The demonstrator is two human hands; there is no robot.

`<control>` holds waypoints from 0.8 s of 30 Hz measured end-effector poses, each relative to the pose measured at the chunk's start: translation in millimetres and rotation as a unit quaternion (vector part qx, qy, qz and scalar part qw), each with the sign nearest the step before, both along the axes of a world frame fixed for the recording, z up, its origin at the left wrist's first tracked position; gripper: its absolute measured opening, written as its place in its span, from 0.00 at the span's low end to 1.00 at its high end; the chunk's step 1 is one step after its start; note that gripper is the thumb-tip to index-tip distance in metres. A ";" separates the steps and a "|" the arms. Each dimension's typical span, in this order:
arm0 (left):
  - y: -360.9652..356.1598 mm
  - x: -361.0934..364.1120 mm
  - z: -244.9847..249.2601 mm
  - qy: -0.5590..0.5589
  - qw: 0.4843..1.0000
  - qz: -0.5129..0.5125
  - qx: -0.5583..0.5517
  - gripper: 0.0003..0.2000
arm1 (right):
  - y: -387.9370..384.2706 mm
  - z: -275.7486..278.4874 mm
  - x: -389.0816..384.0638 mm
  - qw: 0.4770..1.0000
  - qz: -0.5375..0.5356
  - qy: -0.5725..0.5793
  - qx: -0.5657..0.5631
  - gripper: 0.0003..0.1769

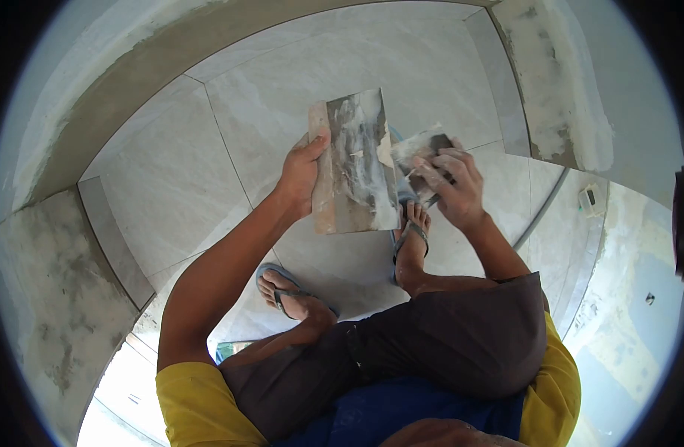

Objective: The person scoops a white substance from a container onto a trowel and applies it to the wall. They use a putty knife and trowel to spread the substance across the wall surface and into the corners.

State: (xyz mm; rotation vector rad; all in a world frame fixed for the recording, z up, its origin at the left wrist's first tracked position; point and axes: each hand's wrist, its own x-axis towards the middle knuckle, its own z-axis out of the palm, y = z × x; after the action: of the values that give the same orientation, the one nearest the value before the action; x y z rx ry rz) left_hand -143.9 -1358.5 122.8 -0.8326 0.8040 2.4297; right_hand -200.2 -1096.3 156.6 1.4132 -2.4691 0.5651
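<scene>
My left hand [301, 175] is closed on the pale, wood-like back strip of a wide filling knife [361, 160], its thumb on top of the strip. White putty is smeared over the dark blade, and a lump of it clings to the right edge. Just to the right, my right hand [459, 182] wraps its fingers over a smaller putty knife [416, 147], also coated in putty. The small blade lies close beside the wide one's right edge. Part of the small knife is hidden under my fingers.
Large pale tiles [178, 141] cover the floor, where my sandalled feet [290, 292] rest. Low walls with patchy plaster [51, 290] surround it. A grey hose or conduit [542, 212] runs along the right, near a small whitish box [591, 200].
</scene>
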 end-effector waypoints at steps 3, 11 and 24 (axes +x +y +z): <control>-2.2 -2.0 3.3 0.045 0.998 0.031 0.003 0.20 | 21.6 18.1 -5.6 0.998 -0.041 -0.003 0.044 0.27; 25.7 -12.5 14.0 0.232 0.868 0.034 -0.437 0.20 | 35.3 55.7 5.2 0.959 0.015 -0.284 0.013 0.13; 60.5 0.8 48.1 0.395 0.746 -0.210 -0.493 0.25 | 164.1 63.4 29.3 0.956 -0.281 0.077 0.028 0.09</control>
State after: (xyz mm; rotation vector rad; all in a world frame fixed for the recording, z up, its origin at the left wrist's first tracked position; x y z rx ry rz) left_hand -143.1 -1298.0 170.9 0.2213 2.3909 1.7410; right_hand -171.0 -932.3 220.0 0.6734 -2.5991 0.2510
